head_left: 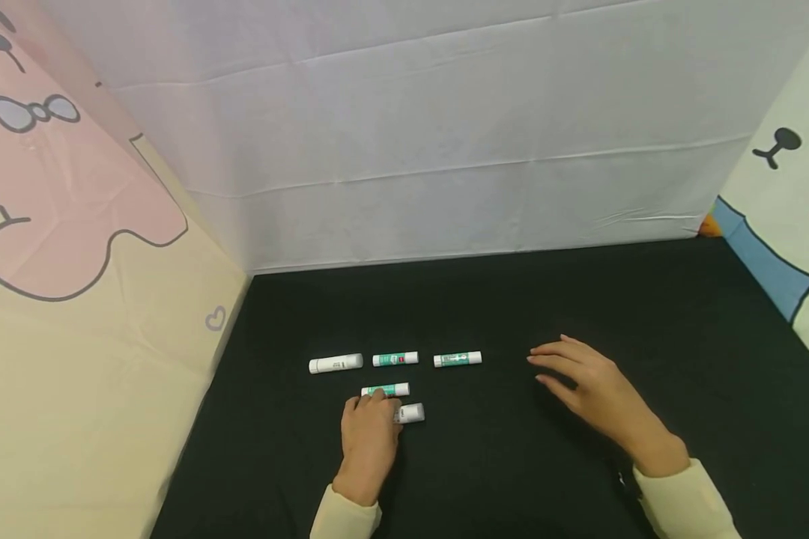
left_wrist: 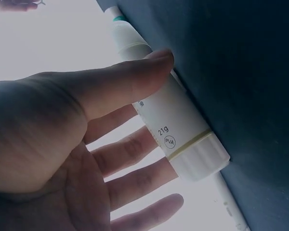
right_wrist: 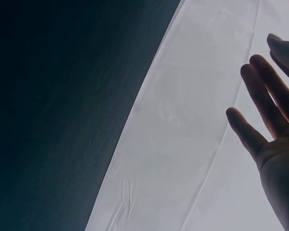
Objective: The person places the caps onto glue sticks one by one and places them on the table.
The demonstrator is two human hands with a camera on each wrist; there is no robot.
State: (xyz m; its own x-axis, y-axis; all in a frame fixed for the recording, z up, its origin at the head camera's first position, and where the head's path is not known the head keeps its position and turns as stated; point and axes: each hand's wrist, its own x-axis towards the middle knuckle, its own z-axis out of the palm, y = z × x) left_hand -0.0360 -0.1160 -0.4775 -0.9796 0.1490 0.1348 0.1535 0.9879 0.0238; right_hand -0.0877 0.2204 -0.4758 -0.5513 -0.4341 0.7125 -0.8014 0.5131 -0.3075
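Between thumb and fingers, my left hand (head_left: pixel 371 438) grips a white glue stick (head_left: pixel 413 413) lying low over the black table. In the left wrist view this glue stick (left_wrist: pixel 183 115) shows the marks "21g" and "PVA", with the thumb across its side. Just beyond the fingers lies a green-and-white glue stick (head_left: pixel 394 390), partly covered by them. Farther back, a larger white glue stick (head_left: pixel 335 364) and two green-and-white glue sticks, one in the middle (head_left: pixel 395 359) and one at right (head_left: pixel 457 359), form a row. My right hand (head_left: pixel 593 385) holds nothing, its fingers loosely extended.
The black tabletop (head_left: pixel 546 299) meets a white cloth wall (head_left: pixel 445 150) at the back. Printed cloth panels stand at the left (head_left: pixel 74 374) and right (head_left: pixel 782 224). The right hand is well to the right of the glue sticks.
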